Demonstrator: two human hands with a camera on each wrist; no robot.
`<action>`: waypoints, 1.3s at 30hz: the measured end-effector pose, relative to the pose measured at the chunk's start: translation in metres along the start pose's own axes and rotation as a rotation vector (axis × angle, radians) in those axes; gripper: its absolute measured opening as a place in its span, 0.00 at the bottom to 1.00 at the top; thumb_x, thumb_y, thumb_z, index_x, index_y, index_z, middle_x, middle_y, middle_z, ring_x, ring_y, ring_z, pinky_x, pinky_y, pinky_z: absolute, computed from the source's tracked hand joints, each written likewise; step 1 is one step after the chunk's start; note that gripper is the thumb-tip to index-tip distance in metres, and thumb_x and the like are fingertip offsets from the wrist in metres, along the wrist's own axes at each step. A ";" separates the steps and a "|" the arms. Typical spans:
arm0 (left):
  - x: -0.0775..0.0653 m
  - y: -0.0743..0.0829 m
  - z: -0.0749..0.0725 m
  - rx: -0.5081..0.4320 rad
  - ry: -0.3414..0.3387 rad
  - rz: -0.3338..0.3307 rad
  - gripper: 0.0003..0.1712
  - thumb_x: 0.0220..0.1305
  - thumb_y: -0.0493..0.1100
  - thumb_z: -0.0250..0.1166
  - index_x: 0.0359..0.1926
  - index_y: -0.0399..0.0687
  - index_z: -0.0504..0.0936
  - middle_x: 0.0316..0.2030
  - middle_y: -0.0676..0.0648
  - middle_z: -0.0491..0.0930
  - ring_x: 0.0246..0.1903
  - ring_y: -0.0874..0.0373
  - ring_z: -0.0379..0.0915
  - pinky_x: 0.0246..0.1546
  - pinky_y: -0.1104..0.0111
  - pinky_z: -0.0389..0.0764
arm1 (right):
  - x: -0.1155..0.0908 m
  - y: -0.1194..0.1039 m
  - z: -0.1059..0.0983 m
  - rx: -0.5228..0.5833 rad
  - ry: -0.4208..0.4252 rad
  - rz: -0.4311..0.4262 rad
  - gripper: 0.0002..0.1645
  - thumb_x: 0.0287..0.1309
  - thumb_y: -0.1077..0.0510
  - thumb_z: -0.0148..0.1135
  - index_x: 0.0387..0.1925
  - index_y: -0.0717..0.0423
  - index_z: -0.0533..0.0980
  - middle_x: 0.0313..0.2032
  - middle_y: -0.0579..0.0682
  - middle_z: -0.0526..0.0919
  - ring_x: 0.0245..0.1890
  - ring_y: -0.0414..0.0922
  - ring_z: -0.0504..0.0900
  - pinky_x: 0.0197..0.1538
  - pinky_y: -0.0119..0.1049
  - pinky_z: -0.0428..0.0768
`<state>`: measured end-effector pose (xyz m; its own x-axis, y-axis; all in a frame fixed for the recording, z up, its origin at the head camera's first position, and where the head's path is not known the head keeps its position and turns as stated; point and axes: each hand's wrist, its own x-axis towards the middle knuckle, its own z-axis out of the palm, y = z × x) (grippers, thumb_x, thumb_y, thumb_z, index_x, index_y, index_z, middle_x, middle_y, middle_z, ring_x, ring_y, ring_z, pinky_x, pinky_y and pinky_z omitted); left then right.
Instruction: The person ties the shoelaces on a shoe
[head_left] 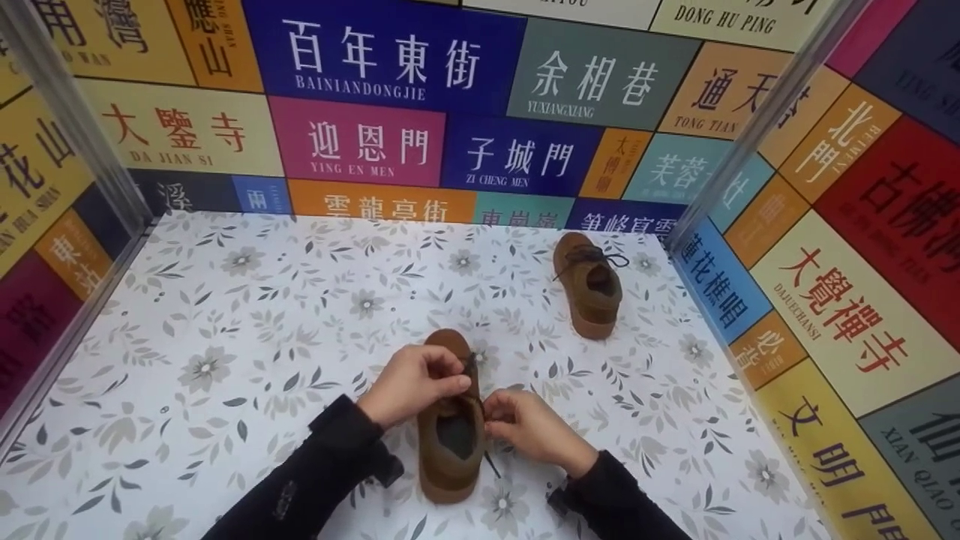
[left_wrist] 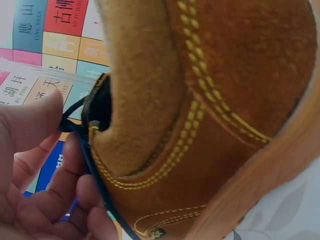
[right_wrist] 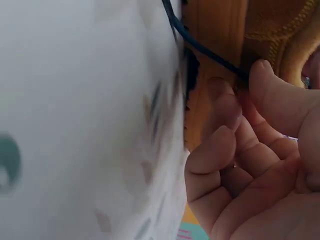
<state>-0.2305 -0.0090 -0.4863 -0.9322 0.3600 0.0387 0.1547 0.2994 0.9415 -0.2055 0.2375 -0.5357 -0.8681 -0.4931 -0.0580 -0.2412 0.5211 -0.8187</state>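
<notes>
A brown suede shoe (head_left: 450,478) with yellow stitching and dark laces stands on the patterned surface, its toe pointing away from me. Over its left side reaches my left hand (head_left: 409,385), pinching the dark shoelace (left_wrist: 98,181) near the top of the tongue between thumb and fingers. My right hand (head_left: 534,427) is at the shoe's right side. Between its thumb and forefinger it pinches a stretch of shoelace (right_wrist: 207,51), with a loose end hanging below in the head view. The left hand partly hides the lacing in the head view.
A matching brown shoe (head_left: 587,304), its laces on top, stands farther back on the right. White cloth (head_left: 300,420) with grey flowers and leaves covers the surface. Colourful sign panels (head_left: 356,142) with printed characters enclose the back and both sides.
</notes>
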 end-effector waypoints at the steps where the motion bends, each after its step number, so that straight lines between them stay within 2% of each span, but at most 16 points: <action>1: 0.001 0.001 -0.001 -0.006 -0.011 -0.007 0.08 0.64 0.41 0.78 0.38 0.43 0.88 0.35 0.49 0.86 0.32 0.62 0.80 0.34 0.72 0.82 | 0.000 0.001 0.001 -0.001 -0.001 0.003 0.05 0.65 0.66 0.69 0.42 0.58 0.83 0.36 0.52 0.90 0.34 0.34 0.84 0.41 0.27 0.81; 4: 0.002 0.003 -0.003 -0.007 -0.042 -0.014 0.08 0.64 0.41 0.77 0.38 0.42 0.87 0.33 0.50 0.85 0.30 0.63 0.78 0.33 0.72 0.81 | 0.001 0.000 0.000 -0.026 0.006 0.007 0.04 0.66 0.65 0.68 0.42 0.58 0.84 0.35 0.52 0.90 0.31 0.32 0.82 0.38 0.27 0.79; 7: 0.003 0.003 -0.005 -0.008 -0.065 -0.011 0.08 0.67 0.40 0.75 0.38 0.42 0.85 0.30 0.51 0.82 0.29 0.63 0.77 0.32 0.71 0.79 | 0.001 -0.005 -0.008 -0.083 0.063 -0.005 0.06 0.70 0.61 0.68 0.44 0.57 0.87 0.37 0.50 0.91 0.32 0.31 0.82 0.39 0.27 0.80; 11: 0.003 0.001 -0.008 -0.044 -0.058 -0.030 0.08 0.69 0.41 0.73 0.38 0.41 0.83 0.28 0.52 0.79 0.28 0.61 0.75 0.31 0.70 0.77 | 0.002 -0.023 -0.024 -0.108 0.260 -0.040 0.07 0.70 0.56 0.71 0.43 0.53 0.90 0.37 0.46 0.93 0.34 0.34 0.85 0.41 0.28 0.82; 14: 0.003 -0.001 -0.008 -0.081 -0.032 -0.062 0.09 0.69 0.42 0.73 0.38 0.42 0.83 0.28 0.52 0.79 0.27 0.62 0.74 0.29 0.70 0.74 | 0.001 -0.039 -0.032 -0.026 0.397 -0.060 0.05 0.69 0.56 0.72 0.39 0.52 0.89 0.32 0.49 0.91 0.31 0.37 0.86 0.38 0.29 0.83; 16: 0.004 -0.002 -0.008 -0.114 -0.021 -0.097 0.09 0.69 0.42 0.74 0.38 0.42 0.83 0.29 0.53 0.79 0.28 0.62 0.74 0.29 0.70 0.74 | 0.000 -0.048 -0.034 0.048 0.440 -0.066 0.05 0.70 0.55 0.71 0.38 0.52 0.88 0.29 0.51 0.90 0.29 0.38 0.85 0.35 0.29 0.83; 21: 0.004 -0.007 -0.009 -0.224 0.000 -0.175 0.08 0.68 0.41 0.74 0.38 0.42 0.83 0.30 0.54 0.81 0.29 0.61 0.76 0.32 0.70 0.76 | -0.004 -0.063 -0.028 0.221 0.423 -0.064 0.10 0.72 0.56 0.69 0.38 0.60 0.85 0.27 0.55 0.88 0.26 0.38 0.84 0.32 0.30 0.82; 24: 0.004 -0.007 -0.009 -0.271 0.005 -0.184 0.08 0.68 0.40 0.74 0.39 0.41 0.83 0.30 0.53 0.82 0.31 0.62 0.79 0.36 0.70 0.79 | -0.005 -0.066 -0.025 0.284 0.418 -0.065 0.10 0.72 0.58 0.69 0.38 0.62 0.84 0.27 0.56 0.88 0.26 0.38 0.84 0.33 0.30 0.82; 32: 0.004 -0.010 -0.009 -0.282 0.012 -0.170 0.09 0.68 0.39 0.74 0.40 0.37 0.84 0.29 0.54 0.83 0.30 0.63 0.79 0.37 0.71 0.81 | -0.006 -0.064 -0.021 0.281 0.416 -0.054 0.09 0.71 0.58 0.70 0.37 0.61 0.85 0.27 0.55 0.88 0.25 0.39 0.83 0.32 0.29 0.81; 39: 0.003 -0.013 -0.009 -0.275 0.014 -0.152 0.10 0.68 0.39 0.74 0.40 0.37 0.84 0.30 0.54 0.83 0.31 0.65 0.79 0.35 0.73 0.79 | -0.006 -0.061 -0.020 0.323 0.407 -0.042 0.10 0.72 0.58 0.69 0.38 0.63 0.84 0.26 0.48 0.85 0.25 0.38 0.81 0.32 0.30 0.79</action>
<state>-0.2382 -0.0199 -0.4952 -0.9425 0.3166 -0.1067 -0.0792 0.0984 0.9920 -0.1946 0.2224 -0.4742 -0.9745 -0.1647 0.1525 -0.1887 0.2333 -0.9539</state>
